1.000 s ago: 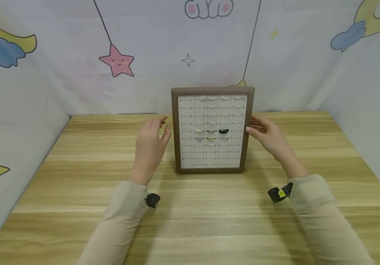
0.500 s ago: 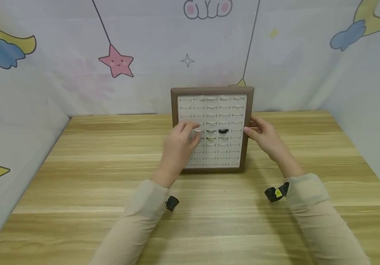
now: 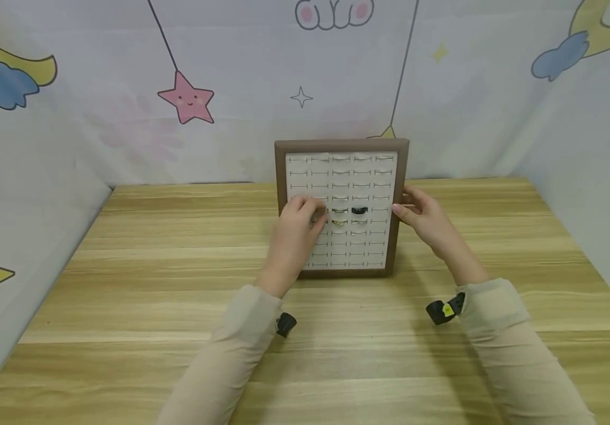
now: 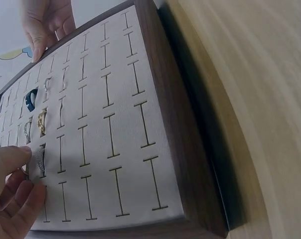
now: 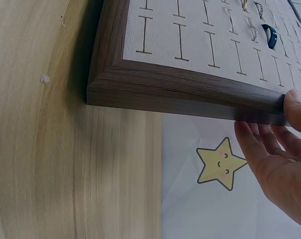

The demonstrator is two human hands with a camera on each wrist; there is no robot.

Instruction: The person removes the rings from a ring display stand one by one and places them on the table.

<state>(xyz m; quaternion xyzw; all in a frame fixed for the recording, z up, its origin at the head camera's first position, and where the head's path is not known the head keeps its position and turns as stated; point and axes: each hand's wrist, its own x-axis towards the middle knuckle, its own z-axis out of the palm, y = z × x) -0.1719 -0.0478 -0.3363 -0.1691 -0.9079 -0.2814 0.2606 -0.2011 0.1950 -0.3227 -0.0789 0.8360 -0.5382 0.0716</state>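
Observation:
A brown-framed ring display board (image 3: 355, 251) stands upright on the table, its white slotted face toward me. My left hand (image 3: 294, 233) reaches to the left part of the board, fingertips around a ring (image 4: 26, 170) mostly hidden behind them. In the left wrist view a silver ring (image 4: 41, 160) sits right beside the fingers. Nearby in the slots are a gold ring (image 3: 339, 223), another silver ring (image 3: 339, 211) and a black ring (image 3: 359, 211). My right hand (image 3: 427, 221) grips the frame's right edge, thumb in front and fingers behind.
The board rests on a wood-grain table (image 3: 124, 265). Behind it hangs a white backdrop curtain (image 3: 241, 118) with printed stars and moons. Many of the board's slots hold no ring.
My left hand has moved from left of the frame rightward and over the board's face, its fingers closing in at the left rings. The right hand keeps its hold on the frame.

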